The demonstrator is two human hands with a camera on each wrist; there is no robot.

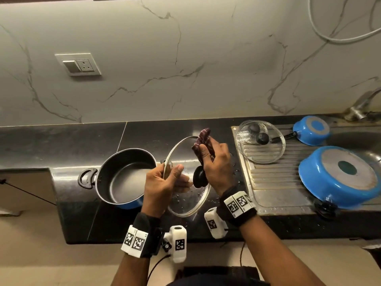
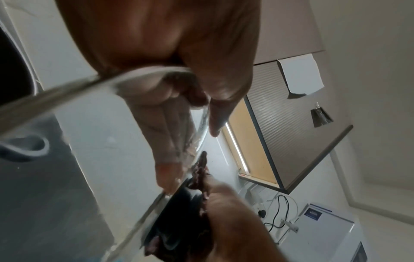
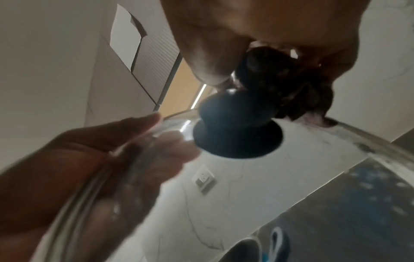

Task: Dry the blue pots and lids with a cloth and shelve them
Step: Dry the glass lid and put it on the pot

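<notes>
Black countertop (image 1: 144, 133) is seen under and beyond both hands, marble wall (image 1: 185, 58) behind it. Steel drainboard (image 1: 274, 195) sits right of the right hand; on it, an inverted blue pot (image 1: 338, 176) is placed well right of that hand, base up. A smaller inverted blue saucepan (image 1: 312, 130) is set beyond it, near the tap (image 1: 358, 108). An upright blue pot (image 1: 123, 176), dark inside, is parked just left of the left hand, black loop handle (image 1: 86, 178) on its far-left side. Glass lid (image 1: 187, 201) is held tilted between the two hands, above the counter edge, water droplets visible on the glass. Two more glass lids (image 1: 260, 141) are stacked on the drainboard, beyond and right of the right hand, black knobs up. Left hand (image 1: 162, 184) is clamped on the held lid's rim: thumb on the near face, fingers seen through the glass on the far face in the left wrist view (image 2: 170, 152). Right hand (image 1: 216, 164) is closed round a bunched dark red cloth (image 1: 203, 141), which sticks out above the fist; the fist is held against the lid's upper face just beside the black knob (image 1: 200, 177). In the right wrist view the cloth (image 3: 291, 92) is pressed next to the knob (image 3: 237, 124). Wall socket (image 1: 78, 65) is mounted well up-left of the left hand.
</notes>
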